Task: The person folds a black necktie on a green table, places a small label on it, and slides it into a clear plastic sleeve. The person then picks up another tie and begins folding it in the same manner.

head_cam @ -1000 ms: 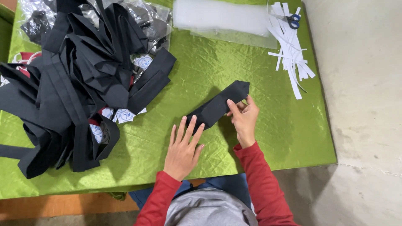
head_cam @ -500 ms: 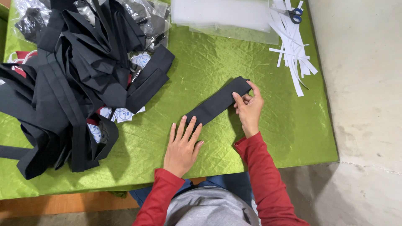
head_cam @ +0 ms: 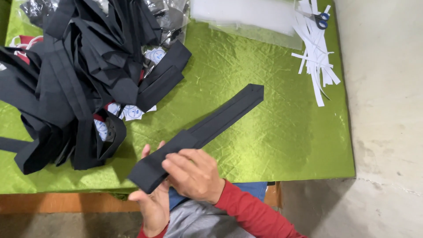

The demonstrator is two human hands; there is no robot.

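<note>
Item: black fabric strip (head_cam: 207, 130); my left hand (head_cam: 154, 207) and right hand (head_cam: 194, 174) both closed around its near end. Risk: far tip at 1 o'clock may drag and unfold across the green surface (head_cam: 282, 132).

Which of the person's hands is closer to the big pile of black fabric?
Left. The left hand holds the black strip from underneath, just below the fabric pile. The right hand lies on top of the strip, farther to the side away from the pile.
</note>
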